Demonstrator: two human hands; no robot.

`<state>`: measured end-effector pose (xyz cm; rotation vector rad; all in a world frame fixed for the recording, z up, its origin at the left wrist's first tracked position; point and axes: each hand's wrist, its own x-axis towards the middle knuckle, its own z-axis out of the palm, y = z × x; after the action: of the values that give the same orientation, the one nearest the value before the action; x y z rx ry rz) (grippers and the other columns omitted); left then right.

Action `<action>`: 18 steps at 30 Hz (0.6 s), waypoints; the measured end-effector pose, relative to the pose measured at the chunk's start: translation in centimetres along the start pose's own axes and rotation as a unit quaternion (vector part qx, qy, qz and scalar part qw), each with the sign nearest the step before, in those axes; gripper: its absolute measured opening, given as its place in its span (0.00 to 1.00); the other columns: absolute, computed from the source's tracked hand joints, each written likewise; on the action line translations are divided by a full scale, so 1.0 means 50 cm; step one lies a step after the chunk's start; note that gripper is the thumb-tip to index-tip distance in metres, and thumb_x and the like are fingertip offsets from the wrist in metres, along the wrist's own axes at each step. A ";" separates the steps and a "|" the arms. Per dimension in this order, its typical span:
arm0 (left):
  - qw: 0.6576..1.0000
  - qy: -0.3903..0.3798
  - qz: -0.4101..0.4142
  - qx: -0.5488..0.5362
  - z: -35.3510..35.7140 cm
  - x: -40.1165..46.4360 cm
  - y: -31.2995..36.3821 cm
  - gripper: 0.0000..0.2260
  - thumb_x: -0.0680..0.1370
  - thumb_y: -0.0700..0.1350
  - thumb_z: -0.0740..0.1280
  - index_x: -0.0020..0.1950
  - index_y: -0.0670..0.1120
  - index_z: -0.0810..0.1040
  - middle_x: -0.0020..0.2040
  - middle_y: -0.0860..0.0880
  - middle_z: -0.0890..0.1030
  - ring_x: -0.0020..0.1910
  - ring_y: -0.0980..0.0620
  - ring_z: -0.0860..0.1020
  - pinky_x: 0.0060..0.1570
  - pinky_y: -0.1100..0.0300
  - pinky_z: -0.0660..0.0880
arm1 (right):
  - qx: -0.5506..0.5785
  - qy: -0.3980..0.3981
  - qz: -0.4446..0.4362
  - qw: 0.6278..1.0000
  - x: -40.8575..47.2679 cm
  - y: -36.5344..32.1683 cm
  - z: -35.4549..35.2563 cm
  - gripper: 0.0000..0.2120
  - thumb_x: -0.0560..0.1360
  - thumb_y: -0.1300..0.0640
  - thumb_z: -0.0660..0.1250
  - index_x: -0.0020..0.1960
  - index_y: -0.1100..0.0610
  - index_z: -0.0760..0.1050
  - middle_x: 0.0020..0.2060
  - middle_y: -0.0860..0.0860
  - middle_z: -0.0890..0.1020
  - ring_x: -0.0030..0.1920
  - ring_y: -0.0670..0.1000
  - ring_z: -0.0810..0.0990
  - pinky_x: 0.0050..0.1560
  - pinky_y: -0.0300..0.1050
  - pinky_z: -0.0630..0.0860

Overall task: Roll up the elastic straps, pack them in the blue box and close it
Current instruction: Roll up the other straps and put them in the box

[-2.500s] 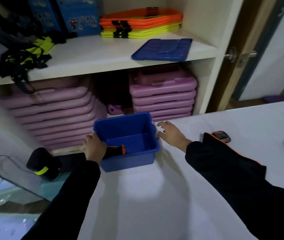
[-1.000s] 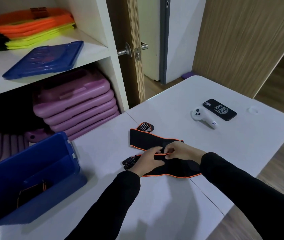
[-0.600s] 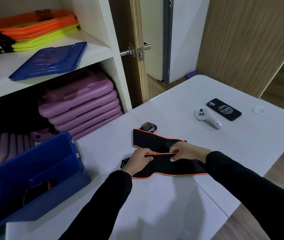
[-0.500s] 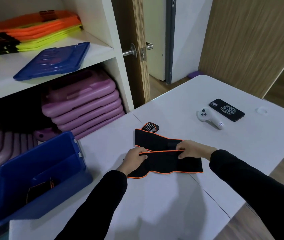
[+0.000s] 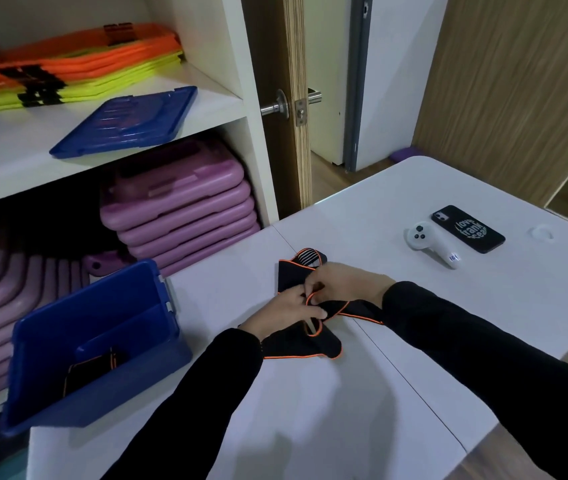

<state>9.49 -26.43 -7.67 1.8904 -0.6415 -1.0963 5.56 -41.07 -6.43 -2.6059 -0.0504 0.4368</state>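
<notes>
A: Where are your hands at this moment?

B: Both are on the black strap (image 5: 301, 341) with the orange edge, which lies on the white table (image 5: 344, 410). Your left hand (image 5: 284, 311) pinches the orange edge with curled fingers, and your right hand (image 5: 343, 285) is just beside it, with fingers bent around the same fabric. The two hands nearly touch.

A: How does the strap lie?

B: It is bunched and partly folded under your hands. The striped end (image 5: 306, 257) points toward the shelf.

A: And the blue box (image 5: 53, 403)?

B: It stands open at the left edge of the table, well apart from your hands. You have one rolled strap (image 5: 90, 370) already inside it. The blue lid (image 5: 126, 121) lies on the shelf (image 5: 12, 150) above, near the orange and yellow stack (image 5: 78, 77).

A: Anything else on the table?

B: A white controller (image 5: 429, 242) and a black phone (image 5: 468, 228) lie side by side at the far right. Purple cases (image 5: 178, 209) are stacked under the shelf.
</notes>
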 end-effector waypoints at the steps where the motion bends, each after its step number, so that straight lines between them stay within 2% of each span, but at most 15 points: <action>1: 1.000 0.010 0.002 0.007 -0.001 0.002 0.004 0.15 0.73 0.41 0.69 0.59 0.46 0.74 0.49 0.51 0.79 0.43 0.61 0.78 0.42 0.73 0.73 | 0.004 0.007 -0.001 1.000 0.003 -0.005 -0.006 0.09 0.73 0.59 0.67 0.52 0.60 0.79 0.44 0.52 0.78 0.44 0.49 0.72 0.44 0.39 0.66; 2: 0.999 0.032 0.006 0.028 -0.003 0.003 0.004 0.18 0.73 0.43 0.70 0.62 0.47 0.73 0.51 0.53 0.78 0.46 0.59 0.77 0.39 0.75 0.71 | 0.022 0.019 -0.006 1.000 0.005 -0.006 -0.012 0.07 0.73 0.59 0.67 0.50 0.60 0.78 0.43 0.51 0.77 0.43 0.48 0.72 0.42 0.37 0.67; 4: 0.994 0.081 0.019 0.070 -0.005 0.005 -0.002 0.14 0.74 0.42 0.68 0.59 0.46 0.76 0.48 0.52 0.76 0.48 0.55 0.74 0.36 0.75 0.68 | 0.080 0.038 -0.014 0.996 0.000 -0.007 -0.026 0.04 0.73 0.60 0.68 0.45 0.58 0.75 0.41 0.50 0.76 0.41 0.47 0.73 0.40 0.32 0.67; 6: 0.992 0.113 0.021 0.044 -0.005 0.008 -0.010 0.07 0.75 0.37 0.65 0.52 0.41 0.78 0.45 0.47 0.77 0.47 0.49 0.74 0.42 0.67 0.69 | 0.119 0.057 -0.013 0.991 -0.005 0.002 -0.036 0.06 0.72 0.59 0.69 0.45 0.55 0.73 0.43 0.50 0.77 0.44 0.48 0.74 0.43 0.32 0.68; 8: 0.991 0.134 0.021 -0.012 -0.005 0.005 -0.009 0.11 0.75 0.34 0.63 0.55 0.40 0.78 0.46 0.46 0.79 0.47 0.49 0.77 0.48 0.63 0.72 | 0.146 0.080 -0.002 0.986 -0.010 0.018 -0.038 0.08 0.72 0.58 0.70 0.48 0.53 0.73 0.46 0.50 0.78 0.48 0.50 0.75 0.46 0.34 0.69; 11: 0.985 0.152 0.041 -0.073 -0.009 0.000 -0.005 0.15 0.75 0.32 0.62 0.60 0.42 0.76 0.50 0.47 0.79 0.50 0.50 0.77 0.49 0.65 0.74 | 0.244 0.092 0.045 0.964 -0.016 0.041 -0.039 0.13 0.73 0.56 0.69 0.56 0.55 0.72 0.50 0.54 0.79 0.49 0.51 0.76 0.51 0.40 0.72; 13: 0.979 0.168 0.041 -0.111 -0.015 0.000 -0.004 0.15 0.75 0.31 0.61 0.60 0.42 0.76 0.51 0.46 0.79 0.50 0.49 0.77 0.49 0.63 0.74 | 0.332 0.069 0.067 0.938 -0.020 0.047 -0.039 0.05 0.76 0.57 0.66 0.49 0.57 0.73 0.44 0.51 0.79 0.43 0.48 0.78 0.44 0.37 0.76; 15: 0.975 0.172 0.030 -0.140 -0.023 0.001 -0.006 0.14 0.75 0.31 0.61 0.58 0.42 0.76 0.50 0.45 0.79 0.48 0.48 0.77 0.48 0.62 0.74 | 0.364 0.055 0.074 0.927 -0.018 0.045 -0.038 0.04 0.77 0.59 0.63 0.44 0.58 0.72 0.38 0.48 0.77 0.37 0.44 0.77 0.35 0.33 0.75; 18: 0.977 0.132 0.014 -0.164 -0.030 -0.001 -0.004 0.09 0.75 0.35 0.64 0.54 0.43 0.76 0.45 0.47 0.80 0.43 0.51 0.79 0.44 0.64 0.76 | 0.373 0.042 0.060 0.925 -0.004 0.036 -0.033 0.02 0.77 0.61 0.63 0.49 0.59 0.74 0.38 0.48 0.78 0.37 0.42 0.78 0.35 0.32 0.76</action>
<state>10.78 -25.66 -7.43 1.6935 -0.3135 -0.8518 5.81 -43.44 -5.88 -1.8728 0.2572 0.3047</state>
